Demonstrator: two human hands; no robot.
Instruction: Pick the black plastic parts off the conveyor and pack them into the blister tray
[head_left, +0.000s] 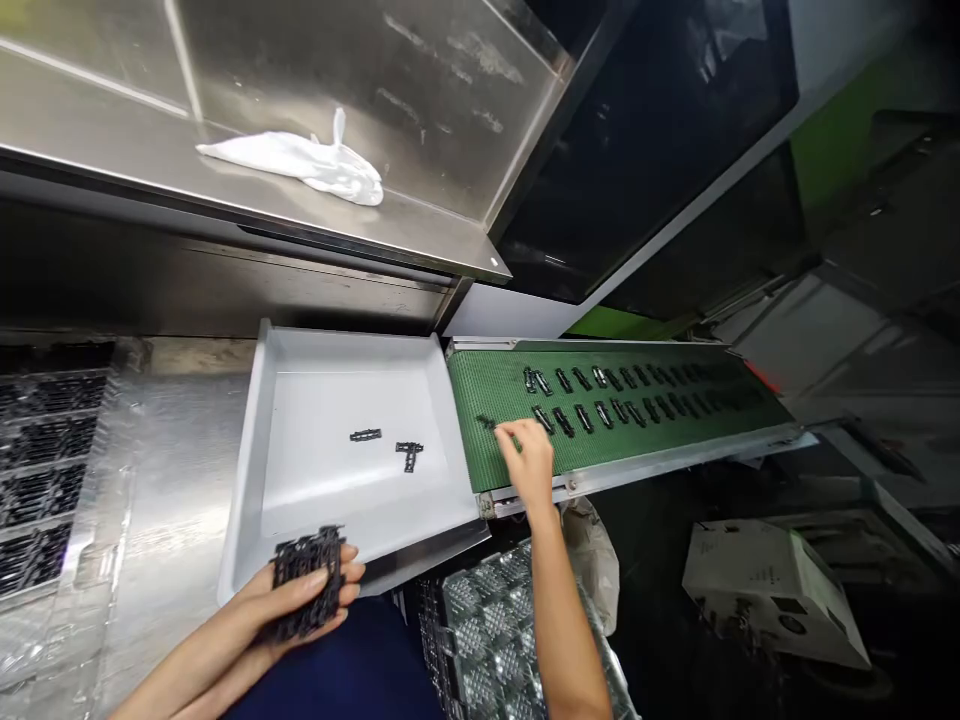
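Note:
My left hand [300, 600], low in front of the white tray [322, 375], is closed around a stack of slim black plastic parts [309, 570]. Its thumb lies across the stack's face, and fingers show behind the right side. My right hand [529, 450] reaches over the near left end of the green conveyor belt [491, 375]. Thumb and forefinger pinch a small dark plastic part [486, 421] there, blurred and partly hidden by the fingertips. More black plastic parts [583, 417] lie in two rows along the belt. In the tray lie a single part [365, 435] and a T-shaped group [409, 455].
At left, clear plastic trays [45, 480] hold many black parts on a metal table [180, 450]. A white glove-like item [300, 160] lies on the steel shelf [420, 225] above. Clear moulded trays [495, 630] stand below the belt. A white box [772, 590] sits lower right.

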